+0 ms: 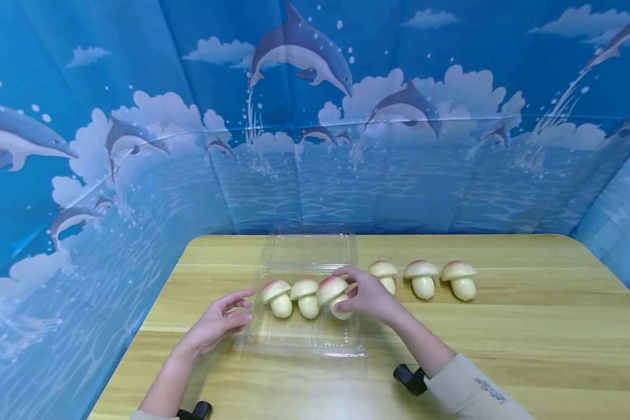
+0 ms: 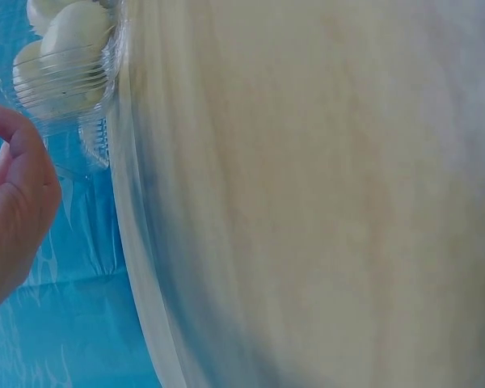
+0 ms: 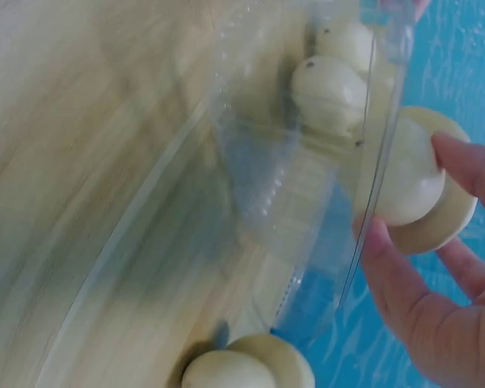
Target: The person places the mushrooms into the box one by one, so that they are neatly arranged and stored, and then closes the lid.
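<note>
My right hand (image 1: 371, 296) grips a toy mushroom (image 1: 332, 287) by its cap and stem, at the right side of a clear plastic container (image 1: 299, 335). The right wrist view shows the fingers and thumb around this mushroom (image 3: 412, 178), just at the container's rim. Two more mushrooms, one at the left (image 1: 278, 297) and one in the middle (image 1: 306, 297), lie side by side inside, red-tinted caps toward the back. My left hand (image 1: 215, 324) is by the container's left wall, fingers loosely bent and holding nothing.
The container's clear lid (image 1: 311, 249) lies folded open toward the back edge of the wooden table (image 1: 530, 338). To the right, a near mushroom (image 1: 384, 271), a middle one (image 1: 422, 280) and a far one (image 1: 459, 280) stand in a row. A dolphin-print curtain (image 1: 320, 186) hangs behind.
</note>
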A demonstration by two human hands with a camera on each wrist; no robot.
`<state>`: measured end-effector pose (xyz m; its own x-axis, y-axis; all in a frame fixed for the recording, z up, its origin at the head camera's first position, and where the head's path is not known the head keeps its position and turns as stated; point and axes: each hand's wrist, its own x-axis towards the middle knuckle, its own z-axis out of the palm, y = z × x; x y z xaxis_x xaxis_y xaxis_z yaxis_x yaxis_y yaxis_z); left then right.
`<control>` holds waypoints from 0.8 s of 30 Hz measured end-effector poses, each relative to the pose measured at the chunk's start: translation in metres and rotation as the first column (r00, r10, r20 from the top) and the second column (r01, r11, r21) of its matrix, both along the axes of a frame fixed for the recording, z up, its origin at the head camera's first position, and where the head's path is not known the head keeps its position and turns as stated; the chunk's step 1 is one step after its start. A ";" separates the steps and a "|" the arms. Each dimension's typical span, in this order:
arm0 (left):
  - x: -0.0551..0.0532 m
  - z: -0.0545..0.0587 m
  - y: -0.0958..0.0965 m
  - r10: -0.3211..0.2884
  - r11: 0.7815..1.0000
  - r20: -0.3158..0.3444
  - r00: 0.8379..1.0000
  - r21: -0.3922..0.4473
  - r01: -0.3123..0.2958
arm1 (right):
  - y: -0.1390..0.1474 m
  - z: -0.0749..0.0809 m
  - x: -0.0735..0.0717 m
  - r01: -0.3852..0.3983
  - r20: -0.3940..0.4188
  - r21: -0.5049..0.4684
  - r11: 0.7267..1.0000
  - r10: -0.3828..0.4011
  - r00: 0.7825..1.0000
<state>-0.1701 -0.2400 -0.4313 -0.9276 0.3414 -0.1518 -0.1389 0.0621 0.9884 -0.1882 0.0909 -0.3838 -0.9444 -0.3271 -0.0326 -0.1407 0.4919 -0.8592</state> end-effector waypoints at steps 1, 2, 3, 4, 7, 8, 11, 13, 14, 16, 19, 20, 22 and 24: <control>0.000 0.000 0.000 0.001 1.000 0.001 1.000 0.000 -0.001 | -0.003 0.000 0.000 0.008 -0.019 0.022 1.000 -0.008 1.000; 0.000 0.000 0.000 0.001 1.000 -0.001 1.000 -0.001 -0.001 | -0.005 -0.001 0.000 0.017 -0.042 0.045 0.999 -0.015 0.999; 0.000 -0.001 -0.001 0.000 1.000 -0.004 1.000 -0.003 0.000 | -0.007 -0.002 0.001 0.024 -0.064 0.066 0.998 -0.020 0.998; 0.000 -0.001 -0.001 0.001 1.000 -0.005 1.000 -0.004 -0.001 | -0.010 -0.002 0.001 0.031 -0.085 0.081 0.996 -0.024 0.996; 0.000 -0.001 -0.001 -0.002 1.000 -0.008 1.000 -0.007 0.002 | -0.015 -0.005 0.004 0.034 -0.161 0.154 0.988 -0.009 0.987; 0.001 -0.001 -0.001 -0.002 1.000 -0.008 1.000 -0.009 0.002 | -0.016 -0.006 0.006 0.036 -0.187 0.176 0.984 -0.002 0.982; 0.001 0.000 -0.001 -0.003 1.000 -0.017 1.000 -0.013 0.003 | -0.019 -0.008 0.009 0.043 -0.259 0.232 0.972 0.019 0.966; 0.000 0.001 -0.001 -0.006 1.000 -0.026 1.000 -0.015 0.005 | -0.020 -0.009 0.010 0.055 -0.288 0.241 0.969 0.017 0.958; 0.000 0.002 -0.001 -0.003 1.000 -0.028 1.000 -0.016 0.003 | -0.020 -0.010 0.011 0.066 -0.301 0.246 0.967 0.012 0.954; 0.000 0.002 -0.001 -0.001 1.000 -0.029 1.000 -0.020 0.001 | -0.021 -0.011 0.011 0.083 -0.315 0.252 0.964 0.001 0.949; 0.001 0.002 0.000 0.000 1.000 -0.017 1.000 -0.024 -0.001 | -0.022 -0.017 0.012 0.111 -0.334 0.263 0.959 -0.018 0.943; 0.001 0.002 0.000 0.004 1.000 -0.013 1.000 -0.023 -0.004 | -0.022 -0.018 0.013 0.119 -0.345 0.264 0.957 -0.021 0.938; 0.001 0.001 0.000 0.004 1.000 -0.010 1.000 -0.018 -0.004 | -0.024 -0.022 0.014 0.130 -0.380 0.268 0.955 -0.019 0.925; 0.001 0.001 0.000 0.002 1.000 -0.011 1.000 -0.010 -0.002 | -0.026 -0.026 0.015 0.142 -0.424 0.278 0.950 -0.012 0.905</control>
